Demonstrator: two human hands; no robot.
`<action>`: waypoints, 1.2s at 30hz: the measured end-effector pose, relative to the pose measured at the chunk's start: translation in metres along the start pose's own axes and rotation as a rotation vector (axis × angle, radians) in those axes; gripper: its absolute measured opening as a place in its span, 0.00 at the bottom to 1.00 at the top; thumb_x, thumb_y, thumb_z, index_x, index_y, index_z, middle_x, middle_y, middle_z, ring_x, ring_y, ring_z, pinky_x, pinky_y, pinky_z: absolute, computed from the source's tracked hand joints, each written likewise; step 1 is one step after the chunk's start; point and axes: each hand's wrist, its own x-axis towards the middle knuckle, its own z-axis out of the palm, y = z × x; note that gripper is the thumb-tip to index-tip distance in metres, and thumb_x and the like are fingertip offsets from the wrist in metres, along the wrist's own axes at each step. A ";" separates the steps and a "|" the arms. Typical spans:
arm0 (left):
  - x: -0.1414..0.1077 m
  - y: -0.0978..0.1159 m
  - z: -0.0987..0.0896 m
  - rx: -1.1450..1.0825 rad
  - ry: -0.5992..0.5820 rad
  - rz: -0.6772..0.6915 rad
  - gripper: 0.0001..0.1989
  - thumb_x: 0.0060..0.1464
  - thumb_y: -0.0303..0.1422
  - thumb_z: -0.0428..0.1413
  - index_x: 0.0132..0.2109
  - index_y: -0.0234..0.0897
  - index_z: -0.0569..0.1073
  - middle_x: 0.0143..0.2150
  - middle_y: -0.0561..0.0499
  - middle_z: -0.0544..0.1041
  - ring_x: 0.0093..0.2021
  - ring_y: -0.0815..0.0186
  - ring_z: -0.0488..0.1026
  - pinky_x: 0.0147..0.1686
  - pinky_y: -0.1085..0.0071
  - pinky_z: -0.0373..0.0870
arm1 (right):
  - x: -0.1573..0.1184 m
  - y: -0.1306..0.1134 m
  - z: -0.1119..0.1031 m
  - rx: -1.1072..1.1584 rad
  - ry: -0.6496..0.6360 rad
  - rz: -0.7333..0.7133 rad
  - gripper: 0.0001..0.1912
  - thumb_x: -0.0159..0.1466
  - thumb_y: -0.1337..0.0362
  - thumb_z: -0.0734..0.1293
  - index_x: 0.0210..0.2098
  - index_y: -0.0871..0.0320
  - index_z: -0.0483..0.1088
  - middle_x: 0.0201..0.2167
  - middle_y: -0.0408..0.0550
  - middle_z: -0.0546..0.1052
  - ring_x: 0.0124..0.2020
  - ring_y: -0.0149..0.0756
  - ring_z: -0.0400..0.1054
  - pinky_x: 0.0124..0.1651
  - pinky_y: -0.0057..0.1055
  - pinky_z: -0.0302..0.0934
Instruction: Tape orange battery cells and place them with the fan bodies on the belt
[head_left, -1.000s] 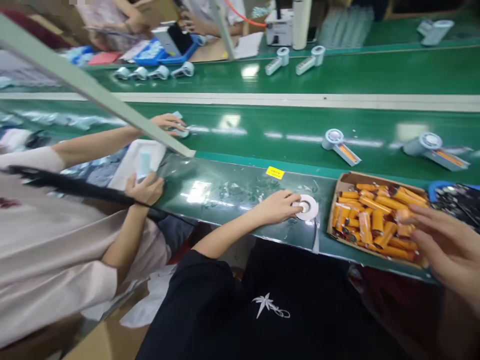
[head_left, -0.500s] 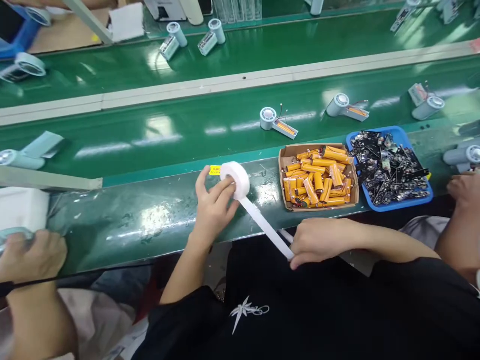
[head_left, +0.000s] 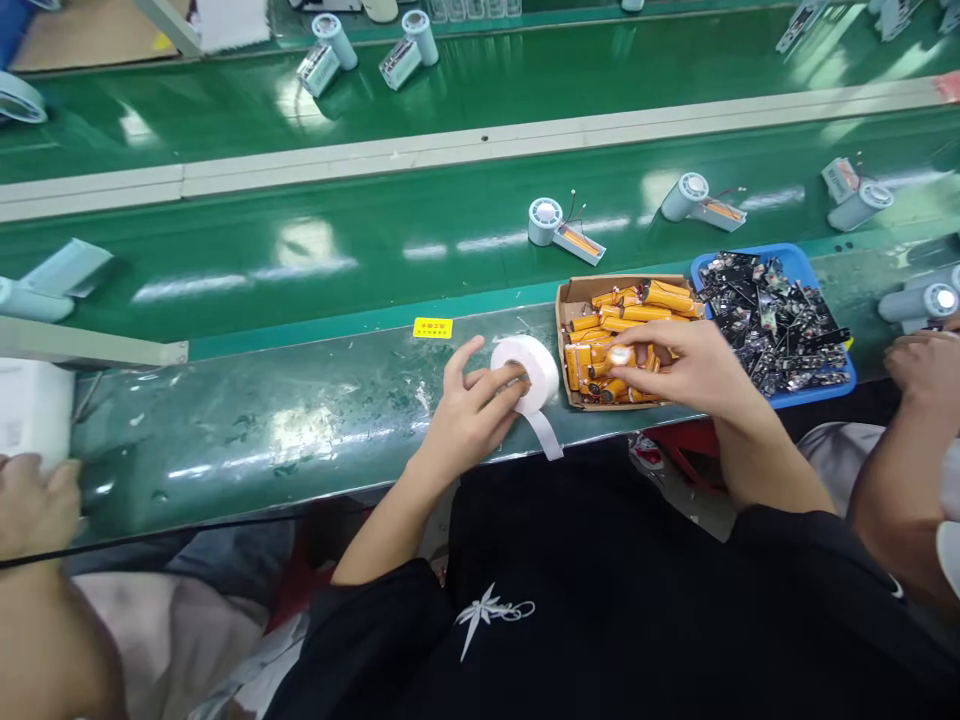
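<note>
My left hand (head_left: 484,405) holds a roll of white tape (head_left: 551,375), its fingers hooked into the core. A short loose end of tape hangs from the roll over the bench's front edge. My right hand (head_left: 686,365) is over the cardboard box (head_left: 571,292) of orange-wrapped batteries (head_left: 630,312). Its thumb and fingertips pinch a small piece with a whitish round end (head_left: 619,356), which looks like one battery; the rest of it is hidden by the fingers.
Beside the box stands a blue tray (head_left: 806,262) of black circuit boards (head_left: 776,330). A yellow label (head_left: 433,328) is on the bench (head_left: 247,430). Pale blue handheld fan bodies (head_left: 545,220) lie on the green conveyor (head_left: 360,240). Co-workers' hands (head_left: 926,365) show at both sides.
The long tape strip between my hands is gone; a short end hangs from the roll. My left hand moved right with the roll. My right hand moved up to the battery box.
</note>
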 end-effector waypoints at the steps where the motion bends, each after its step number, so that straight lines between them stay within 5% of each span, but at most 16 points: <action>1: 0.001 0.002 -0.001 -0.013 -0.015 0.006 0.17 0.66 0.21 0.61 0.59 0.40 0.76 0.55 0.44 0.83 0.71 0.44 0.71 0.62 0.39 0.82 | -0.002 -0.003 0.000 0.094 0.161 -0.052 0.11 0.71 0.60 0.77 0.52 0.51 0.83 0.42 0.45 0.86 0.39 0.40 0.81 0.40 0.35 0.77; 4: 0.003 0.009 -0.006 -0.046 -0.062 0.035 0.20 0.66 0.20 0.61 0.61 0.41 0.76 0.55 0.44 0.84 0.79 0.42 0.60 0.58 0.48 0.87 | -0.006 -0.010 0.005 0.146 0.495 -0.226 0.16 0.67 0.60 0.80 0.54 0.47 0.81 0.46 0.45 0.86 0.44 0.43 0.84 0.44 0.38 0.83; 7: 0.006 0.015 -0.013 -0.051 -0.111 0.065 0.20 0.68 0.20 0.60 0.62 0.39 0.76 0.56 0.44 0.83 0.81 0.44 0.57 0.60 0.54 0.88 | -0.008 -0.014 0.016 0.018 0.531 -0.319 0.14 0.65 0.64 0.81 0.48 0.47 0.81 0.47 0.45 0.87 0.43 0.45 0.85 0.47 0.41 0.86; 13: 0.017 0.019 -0.023 0.005 -0.223 0.191 0.20 0.69 0.20 0.60 0.63 0.40 0.78 0.65 0.46 0.80 0.82 0.46 0.59 0.69 0.54 0.84 | -0.012 -0.020 0.035 0.162 0.330 -0.378 0.28 0.66 0.77 0.76 0.61 0.49 0.78 0.55 0.47 0.86 0.51 0.42 0.85 0.57 0.35 0.83; 17: 0.026 0.015 -0.033 0.169 -0.237 0.303 0.14 0.67 0.19 0.62 0.57 0.34 0.81 0.63 0.46 0.81 0.80 0.44 0.63 0.66 0.59 0.85 | -0.024 -0.021 0.036 0.365 0.131 -0.239 0.25 0.70 0.70 0.74 0.65 0.48 0.78 0.63 0.50 0.82 0.62 0.48 0.80 0.66 0.45 0.79; 21: 0.037 0.013 -0.046 0.233 -0.307 0.367 0.19 0.66 0.17 0.59 0.60 0.36 0.81 0.64 0.46 0.80 0.78 0.49 0.67 0.72 0.62 0.79 | -0.022 -0.023 0.028 0.483 0.046 0.061 0.30 0.73 0.60 0.77 0.72 0.44 0.73 0.69 0.47 0.77 0.66 0.47 0.77 0.68 0.44 0.78; 27: 0.053 0.015 -0.056 0.239 -0.329 0.420 0.25 0.63 0.15 0.58 0.63 0.35 0.79 0.65 0.46 0.79 0.77 0.58 0.68 0.81 0.61 0.67 | -0.004 -0.020 0.016 0.328 -0.073 0.204 0.23 0.68 0.58 0.82 0.62 0.47 0.83 0.58 0.43 0.84 0.63 0.51 0.79 0.76 0.48 0.69; 29: 0.053 0.018 -0.055 0.227 -0.305 0.390 0.25 0.63 0.16 0.59 0.64 0.37 0.78 0.64 0.48 0.79 0.71 0.60 0.72 0.78 0.63 0.71 | -0.005 -0.021 0.029 0.471 0.028 0.254 0.23 0.66 0.54 0.83 0.60 0.48 0.84 0.56 0.44 0.85 0.59 0.50 0.81 0.72 0.48 0.74; 33: 0.050 0.031 -0.039 0.326 -0.155 0.295 0.20 0.67 0.20 0.61 0.62 0.39 0.79 0.56 0.51 0.83 0.48 0.63 0.76 0.54 0.64 0.83 | -0.013 -0.035 0.083 0.827 0.535 0.314 0.32 0.66 0.44 0.82 0.65 0.45 0.78 0.57 0.48 0.84 0.57 0.48 0.82 0.65 0.47 0.79; 36: 0.047 0.044 -0.022 0.345 -0.085 0.243 0.13 0.70 0.22 0.61 0.58 0.35 0.79 0.46 0.51 0.84 0.37 0.65 0.71 0.36 0.65 0.77 | -0.015 -0.045 0.112 0.867 0.748 0.368 0.34 0.68 0.42 0.80 0.68 0.43 0.73 0.59 0.50 0.83 0.61 0.48 0.81 0.68 0.48 0.77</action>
